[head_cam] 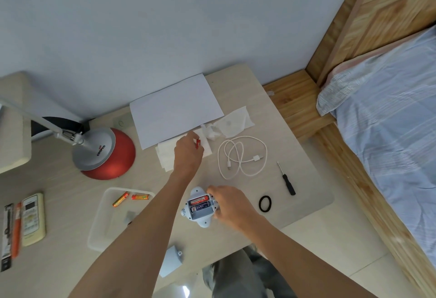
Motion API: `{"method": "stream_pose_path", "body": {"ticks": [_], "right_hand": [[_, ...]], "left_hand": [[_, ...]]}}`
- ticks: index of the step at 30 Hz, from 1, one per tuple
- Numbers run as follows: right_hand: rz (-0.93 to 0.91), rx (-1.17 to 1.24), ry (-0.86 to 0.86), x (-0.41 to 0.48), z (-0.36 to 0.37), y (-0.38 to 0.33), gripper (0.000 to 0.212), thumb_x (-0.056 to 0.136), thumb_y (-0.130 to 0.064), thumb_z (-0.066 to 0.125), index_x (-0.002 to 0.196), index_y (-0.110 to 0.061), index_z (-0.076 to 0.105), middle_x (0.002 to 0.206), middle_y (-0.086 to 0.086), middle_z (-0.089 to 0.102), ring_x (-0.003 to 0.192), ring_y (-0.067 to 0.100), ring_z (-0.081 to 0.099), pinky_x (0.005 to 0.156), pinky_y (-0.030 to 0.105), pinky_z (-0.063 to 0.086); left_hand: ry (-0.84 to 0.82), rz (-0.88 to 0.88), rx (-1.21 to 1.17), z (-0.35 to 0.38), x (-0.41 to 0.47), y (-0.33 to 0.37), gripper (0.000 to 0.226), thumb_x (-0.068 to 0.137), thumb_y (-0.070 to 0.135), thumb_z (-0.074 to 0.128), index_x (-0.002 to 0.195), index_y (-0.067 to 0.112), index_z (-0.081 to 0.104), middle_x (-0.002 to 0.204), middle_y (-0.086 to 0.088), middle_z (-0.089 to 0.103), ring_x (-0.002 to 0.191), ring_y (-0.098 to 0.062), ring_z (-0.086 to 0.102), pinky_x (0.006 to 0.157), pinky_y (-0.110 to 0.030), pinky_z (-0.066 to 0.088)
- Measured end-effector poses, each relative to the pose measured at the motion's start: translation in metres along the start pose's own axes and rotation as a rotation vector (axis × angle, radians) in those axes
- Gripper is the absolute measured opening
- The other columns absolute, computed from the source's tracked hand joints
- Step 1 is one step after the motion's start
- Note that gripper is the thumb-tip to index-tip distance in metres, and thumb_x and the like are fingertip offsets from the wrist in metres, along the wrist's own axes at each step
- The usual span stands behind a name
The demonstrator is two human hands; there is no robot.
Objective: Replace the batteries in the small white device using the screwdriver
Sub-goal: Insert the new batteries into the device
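The small white device lies on its face on the desk with its battery bay open. Two red batteries sit in the bay, and one slot beside them shows grey. My right hand grips the device's right side. My left hand is farther back over a tissue, pinching a red battery. The black screwdriver rests on the desk to the right, touched by neither hand. The pale battery cover lies near the front edge.
A clear tray at the left holds two orange-red batteries. A red lamp base, white paper, tissues, a white cable, a black hair tie and a remote share the desk. A bed stands right.
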State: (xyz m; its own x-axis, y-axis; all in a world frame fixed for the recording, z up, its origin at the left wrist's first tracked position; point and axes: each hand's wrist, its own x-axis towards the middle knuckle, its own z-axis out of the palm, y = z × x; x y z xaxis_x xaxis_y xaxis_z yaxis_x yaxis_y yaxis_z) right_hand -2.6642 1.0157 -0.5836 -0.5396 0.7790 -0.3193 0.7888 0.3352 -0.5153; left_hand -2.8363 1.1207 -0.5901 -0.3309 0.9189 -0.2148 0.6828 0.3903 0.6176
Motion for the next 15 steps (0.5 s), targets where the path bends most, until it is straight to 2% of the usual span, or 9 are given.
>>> {"method": "stream_pose_path", "body": {"ticks": [9, 15], "right_hand": [[-0.006, -0.017, -0.015, 0.001, -0.004, -0.001, 0.039, 0.087, -0.018, 0.078, 0.122, -0.02, 0.062, 0.106, 0.002, 0.074, 0.095, 0.024, 0.071, 0.082, 0.036, 0.057], [-0.023, -0.01, 0.007, -0.002, -0.005, -0.001, 0.038, 0.087, -0.016, 0.075, 0.122, -0.021, 0.061, 0.102, 0.002, 0.072, 0.092, 0.025, 0.069, 0.075, 0.034, 0.052]], "left_hand": [[-0.039, 0.139, -0.047, -0.058, -0.058, -0.018, 0.02, 0.095, 0.012, 0.067, 0.11, 0.024, 0.07, 0.09, 0.002, 0.072, 0.08, -0.012, 0.072, 0.078, -0.035, 0.062], [-0.096, 0.267, -0.068, -0.082, -0.11, -0.034, 0.024, 0.093, 0.0, 0.071, 0.108, 0.017, 0.074, 0.096, 0.004, 0.073, 0.083, -0.012, 0.072, 0.079, -0.034, 0.064]]}}
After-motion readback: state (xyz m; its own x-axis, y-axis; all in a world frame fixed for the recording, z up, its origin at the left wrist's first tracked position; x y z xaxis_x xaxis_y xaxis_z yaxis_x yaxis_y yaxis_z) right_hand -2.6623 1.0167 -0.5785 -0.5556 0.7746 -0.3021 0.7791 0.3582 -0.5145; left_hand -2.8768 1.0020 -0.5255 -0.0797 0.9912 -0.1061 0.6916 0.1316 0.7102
